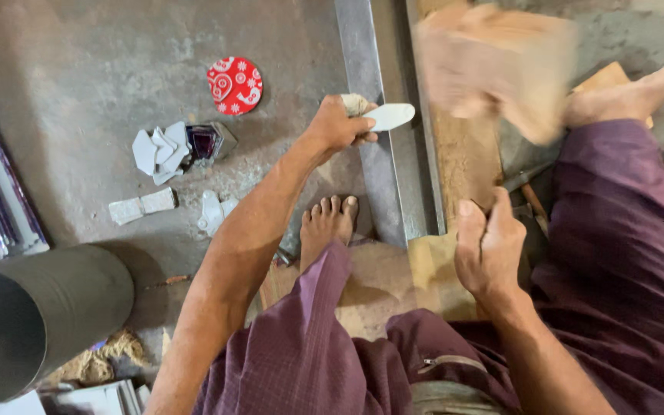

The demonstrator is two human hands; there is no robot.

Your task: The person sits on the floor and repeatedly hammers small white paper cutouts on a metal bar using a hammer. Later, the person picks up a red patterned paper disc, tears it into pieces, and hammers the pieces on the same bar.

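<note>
Our left hand [337, 124] grips a pale flat blade [388, 117] over the metal bar [368, 115], our right hand [489, 253] clenches a blurred wooden mallet [497, 65], a round red patterned lid [234, 84] lying nearby.

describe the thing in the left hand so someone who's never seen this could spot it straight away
Find the long grey metal bar running up the concrete floor. The left hand rests against it, gripping a small flat white piece with a rounded tip. Unlike the white scraps lying near the red round lid, it is held.

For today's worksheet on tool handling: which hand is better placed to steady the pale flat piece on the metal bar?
The left hand: it already grips the pale flat piece against the metal bar. The right hand is closed around a wooden mallet, blurred.
</note>
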